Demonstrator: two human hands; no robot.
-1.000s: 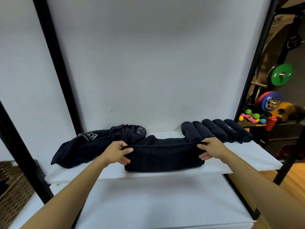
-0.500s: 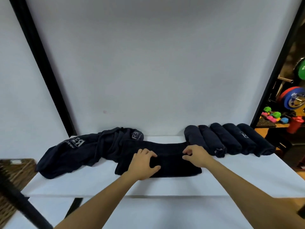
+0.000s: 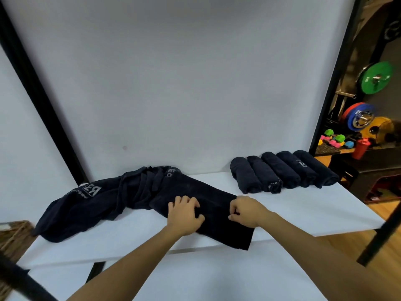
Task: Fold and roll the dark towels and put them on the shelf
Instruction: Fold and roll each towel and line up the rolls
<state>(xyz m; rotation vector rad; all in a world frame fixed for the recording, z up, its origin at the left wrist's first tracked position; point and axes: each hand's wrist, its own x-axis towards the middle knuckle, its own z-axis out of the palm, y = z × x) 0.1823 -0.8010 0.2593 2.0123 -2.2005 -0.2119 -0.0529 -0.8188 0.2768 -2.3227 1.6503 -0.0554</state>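
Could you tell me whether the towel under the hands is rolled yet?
Not yet: the folded towel lies flat on the shelf, unlike the rolled towels.

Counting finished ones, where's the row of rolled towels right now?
In the head view, the five rolled towels lie side by side at the back right of the white shelf, against the wall, beyond the right hand.

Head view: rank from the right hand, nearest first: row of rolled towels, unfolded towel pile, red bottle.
From the right hand:
1. Row of rolled towels, just behind it, to its right.
2. Unfolded towel pile, at the shelf's left end.
3. Red bottle, off the shelf, far right.
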